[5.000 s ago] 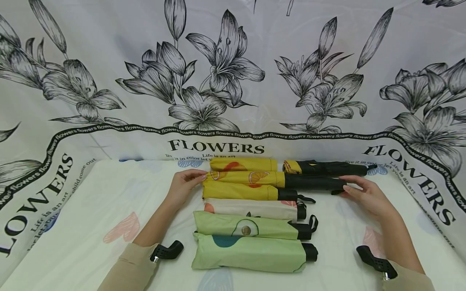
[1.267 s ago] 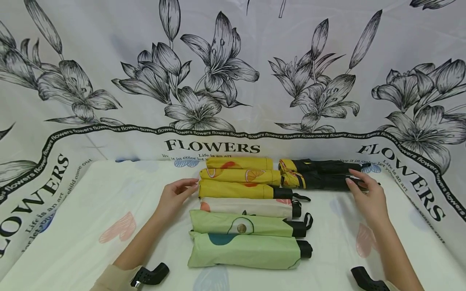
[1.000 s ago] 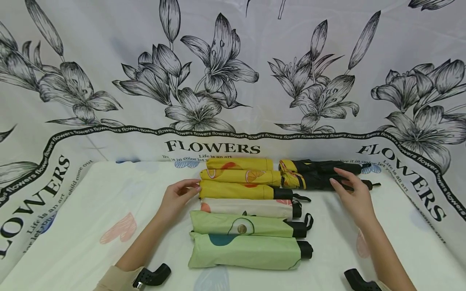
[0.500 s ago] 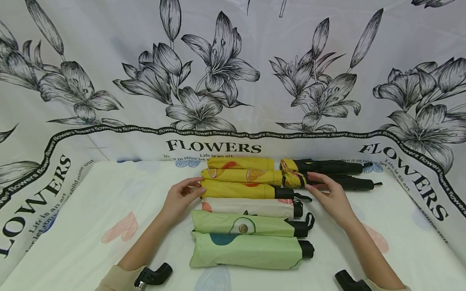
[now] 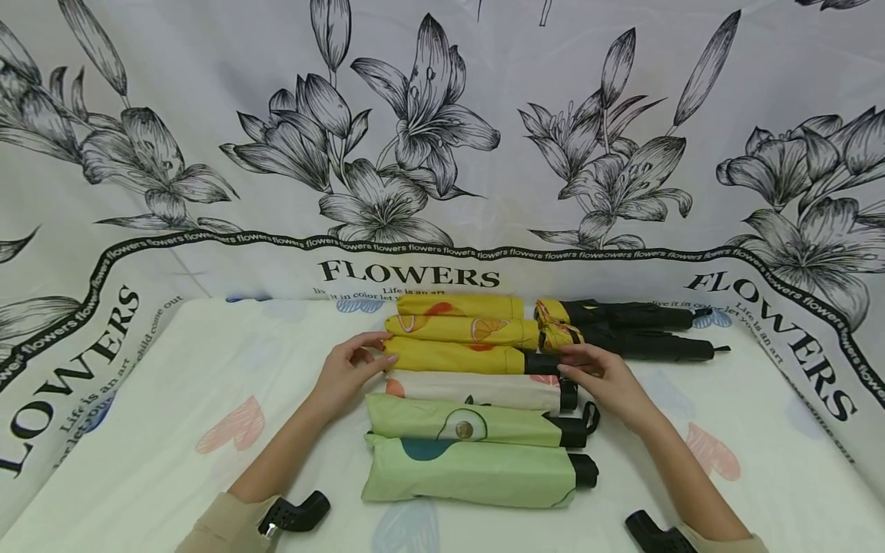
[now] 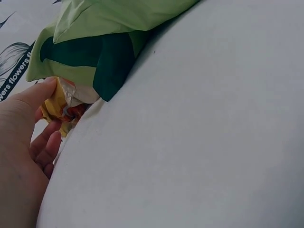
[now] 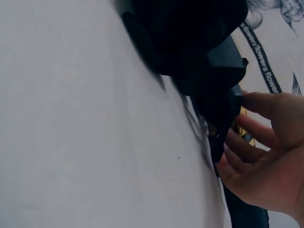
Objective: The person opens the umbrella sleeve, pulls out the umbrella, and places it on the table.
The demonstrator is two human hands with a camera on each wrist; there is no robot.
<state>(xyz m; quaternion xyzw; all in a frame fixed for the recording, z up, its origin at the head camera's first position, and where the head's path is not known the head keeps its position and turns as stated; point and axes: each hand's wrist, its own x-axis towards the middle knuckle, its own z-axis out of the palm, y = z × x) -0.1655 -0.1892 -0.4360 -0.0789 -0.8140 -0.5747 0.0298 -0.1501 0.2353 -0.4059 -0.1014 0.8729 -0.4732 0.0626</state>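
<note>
My left hand (image 5: 349, 369) pinches the left end of a yellow sleeved folding umbrella (image 5: 452, 357), third from the back in the row. At its other end, the thumb and fingers of my right hand (image 5: 608, 384) grip the short black handle. In the left wrist view, the thumb touches the yellow cloth (image 6: 58, 102); in the right wrist view, fingers close on the dark handle end (image 7: 228, 107). Behind lie a yellow sleeve with orange slices (image 5: 449, 330) and its black folded umbrella (image 5: 650, 346), end to end.
Farther back are another yellow sleeve (image 5: 477, 306) and black folded umbrella (image 5: 629, 315). Nearer lie a cream umbrella (image 5: 477, 390) and two green ones, an avocado-print umbrella (image 5: 415, 418) and a plain-edged umbrella (image 5: 505, 475). A flower-print curtain (image 5: 512, 192) stands behind the white sheet (image 5: 166, 384).
The second black umbrella slid right, out of its orange-slice sleeve. My right hand then left it and moved left to the third umbrella's handle; my left hand shifted slightly nearer, onto that umbrella's end.
</note>
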